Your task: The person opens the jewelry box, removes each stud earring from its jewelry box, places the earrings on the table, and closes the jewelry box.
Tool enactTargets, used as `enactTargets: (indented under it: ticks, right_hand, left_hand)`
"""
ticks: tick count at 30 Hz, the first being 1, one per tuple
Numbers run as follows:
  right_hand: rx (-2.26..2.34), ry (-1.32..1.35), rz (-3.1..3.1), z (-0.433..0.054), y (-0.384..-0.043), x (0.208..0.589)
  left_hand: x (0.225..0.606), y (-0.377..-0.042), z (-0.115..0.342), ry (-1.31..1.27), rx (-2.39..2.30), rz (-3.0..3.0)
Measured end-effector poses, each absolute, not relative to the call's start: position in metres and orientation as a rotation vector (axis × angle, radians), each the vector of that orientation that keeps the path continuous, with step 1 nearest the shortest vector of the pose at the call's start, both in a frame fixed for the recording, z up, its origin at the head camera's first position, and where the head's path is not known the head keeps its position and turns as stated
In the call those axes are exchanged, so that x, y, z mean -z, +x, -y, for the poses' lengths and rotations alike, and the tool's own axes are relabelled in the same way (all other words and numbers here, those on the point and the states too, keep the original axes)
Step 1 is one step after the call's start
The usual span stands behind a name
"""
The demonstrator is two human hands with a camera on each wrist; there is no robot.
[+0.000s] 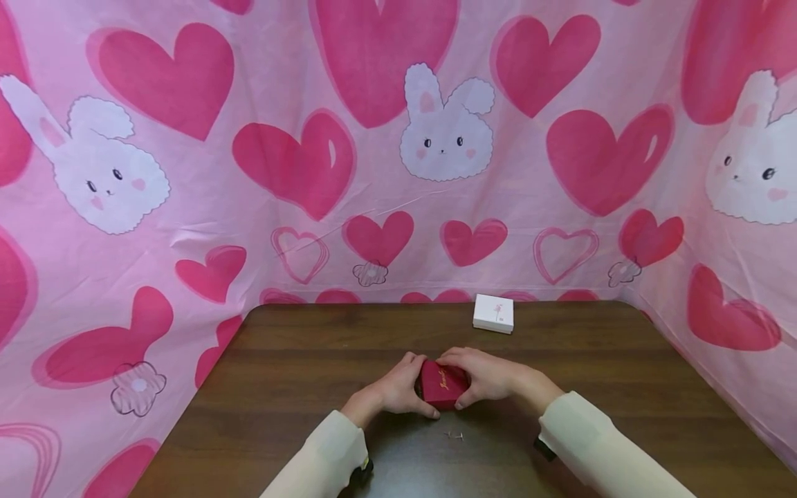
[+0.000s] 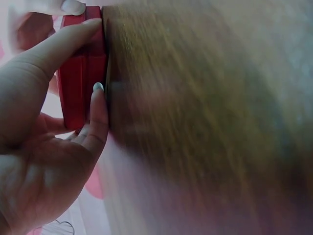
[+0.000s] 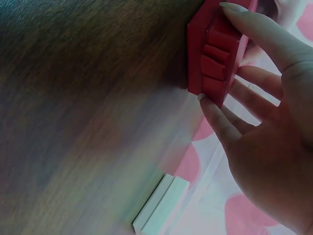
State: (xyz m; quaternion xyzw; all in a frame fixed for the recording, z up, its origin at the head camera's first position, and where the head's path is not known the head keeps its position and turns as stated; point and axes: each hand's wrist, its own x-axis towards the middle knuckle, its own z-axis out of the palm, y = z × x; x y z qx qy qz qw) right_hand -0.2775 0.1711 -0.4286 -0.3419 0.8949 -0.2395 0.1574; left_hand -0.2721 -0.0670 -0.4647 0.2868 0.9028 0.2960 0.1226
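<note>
A small dark red jewelry box (image 1: 443, 384) with gold lettering on its lid rests on the table between both hands. My left hand (image 1: 398, 389) holds its left side, thumb at the near edge and fingers toward the far edge. From the right, my right hand (image 1: 482, 377) grips it the same way. The lid sits on the base, and the right wrist view shows a red bow (image 3: 214, 66) on the box's side. Nearer to me on the wood lie a couple of tiny, thin, shiny pieces (image 1: 456, 436), too small to make out.
A white box (image 1: 494, 314) with a pink flower print stands near the table's back edge, right of center. Behind and beside the brown wooden table (image 1: 299, 346) hangs a pink cloth (image 1: 386, 194) printed with hearts and rabbits.
</note>
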Motion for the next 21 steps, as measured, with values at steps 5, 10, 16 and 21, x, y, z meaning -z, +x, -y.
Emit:
enactTargets:
  ticks: [5,10,16,21]
  right_hand:
    - [0.689,-0.972,-2.575,-0.1719,-0.2765,0.4303]
    - [0.709,-0.957,-2.569,-0.1729,-0.2757,0.4317]
    - [0.719,-0.979,-2.553,-0.1732,-0.2762,0.4329]
    - [0.719,-0.978,-2.553,-0.1734,-0.2752,0.4318]
  left_hand:
    - [0.463,-0.2706,0.0654,0.836,-0.86,-2.643]
    - [0.463,-0.2701,0.0645,0.823,-0.844,-2.649]
    - [0.462,-0.2682,0.0639,0.795,-0.832,-2.652]
    - [0.4607,-0.2672,0.064,0.786,-0.828,-2.656]
